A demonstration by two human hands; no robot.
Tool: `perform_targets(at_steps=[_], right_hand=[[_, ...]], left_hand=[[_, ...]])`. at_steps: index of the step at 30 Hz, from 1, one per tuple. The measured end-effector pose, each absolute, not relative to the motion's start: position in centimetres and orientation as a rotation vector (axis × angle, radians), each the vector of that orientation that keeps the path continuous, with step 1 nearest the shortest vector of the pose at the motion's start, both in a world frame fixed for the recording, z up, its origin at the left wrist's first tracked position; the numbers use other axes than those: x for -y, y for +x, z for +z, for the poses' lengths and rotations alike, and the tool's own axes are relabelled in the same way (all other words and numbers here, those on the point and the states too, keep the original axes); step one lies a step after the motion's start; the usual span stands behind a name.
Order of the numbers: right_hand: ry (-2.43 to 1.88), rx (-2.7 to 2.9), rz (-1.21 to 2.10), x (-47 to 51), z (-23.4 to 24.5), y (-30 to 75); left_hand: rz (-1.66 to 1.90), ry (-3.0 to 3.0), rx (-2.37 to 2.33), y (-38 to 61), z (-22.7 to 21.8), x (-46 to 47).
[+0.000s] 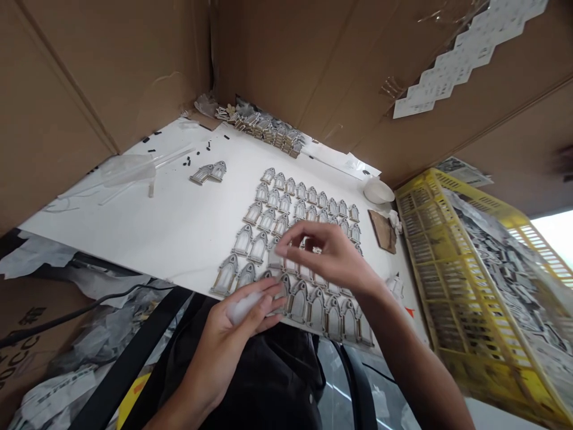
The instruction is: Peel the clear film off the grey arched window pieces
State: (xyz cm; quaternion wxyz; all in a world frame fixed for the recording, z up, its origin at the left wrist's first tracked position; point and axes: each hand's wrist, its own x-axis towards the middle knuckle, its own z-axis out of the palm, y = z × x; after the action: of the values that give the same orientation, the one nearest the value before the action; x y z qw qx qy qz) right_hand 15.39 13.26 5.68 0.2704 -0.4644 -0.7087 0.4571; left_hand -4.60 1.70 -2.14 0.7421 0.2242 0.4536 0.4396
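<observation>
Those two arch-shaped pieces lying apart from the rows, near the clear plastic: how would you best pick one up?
Pinch the nearer of the two arch-shaped pieces by its long side edges, coming from above. It lies flat and thin on the white board, so there is probably little to hook underneath; its outer, left side is free, while the other piece touches its right.

Grey arch-shaped pieces [273, 218] on white board [179, 227]; yellow lattice crate [430, 239]; brown cardboard walls [313, 60].
</observation>
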Motion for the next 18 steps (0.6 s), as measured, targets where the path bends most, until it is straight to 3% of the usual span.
perform_targets(at_steps=[6, 18], right_hand=[[-1.410, 1.916, 0.876, -19.6, 3.1, 14.7], [-1.460, 1.919, 0.950, -21.9, -0.4, 14.4]], left_hand=[[0.978, 0.392, -0.883, -4.5, -2.0, -1.8], [0.952, 0.387, -0.831, -4.6, -1.5, -1.7]])
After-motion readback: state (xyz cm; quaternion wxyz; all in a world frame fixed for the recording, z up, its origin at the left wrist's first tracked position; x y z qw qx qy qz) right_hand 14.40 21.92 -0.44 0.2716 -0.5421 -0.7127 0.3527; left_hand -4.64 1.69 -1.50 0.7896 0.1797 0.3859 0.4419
